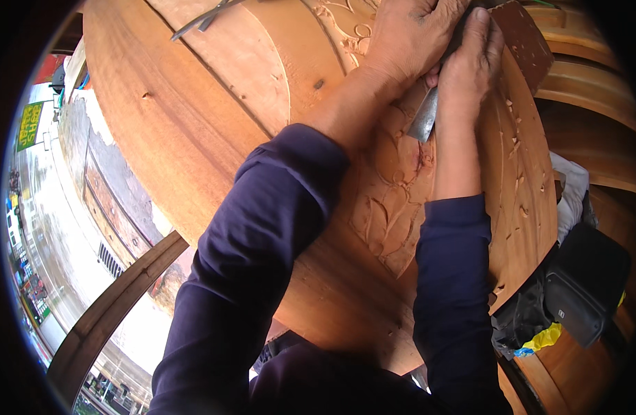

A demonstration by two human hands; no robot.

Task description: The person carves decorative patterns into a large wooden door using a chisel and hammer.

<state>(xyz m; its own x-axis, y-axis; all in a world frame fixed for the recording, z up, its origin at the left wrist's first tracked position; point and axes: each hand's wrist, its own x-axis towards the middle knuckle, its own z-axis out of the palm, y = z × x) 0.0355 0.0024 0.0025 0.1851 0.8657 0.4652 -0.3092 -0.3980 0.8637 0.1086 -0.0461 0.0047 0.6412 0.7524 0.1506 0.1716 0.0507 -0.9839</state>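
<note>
My right hand (470,72) is closed round a chisel (423,119) with a flat steel blade, whose wide end points back toward me. Pressed close beside it, my left hand (415,34) is curled over the same tool; its fingers are partly hidden and cut by the top edge. Both hands are over a large rounded wooden panel (159,131) with leaf and scroll carving (387,214) in relief. The blade's tip lies over the carved area between my forearms. Wood chips (515,149) are scattered on the panel's right side.
Other metal tools (207,17) lie on the panel at the top left. A dark reddish-brown block (522,41) juts out past the right hand. At the lower right are a black box-like case (587,283) and yellow plastic (543,337). Curved wooden pieces (587,138) fill the right side.
</note>
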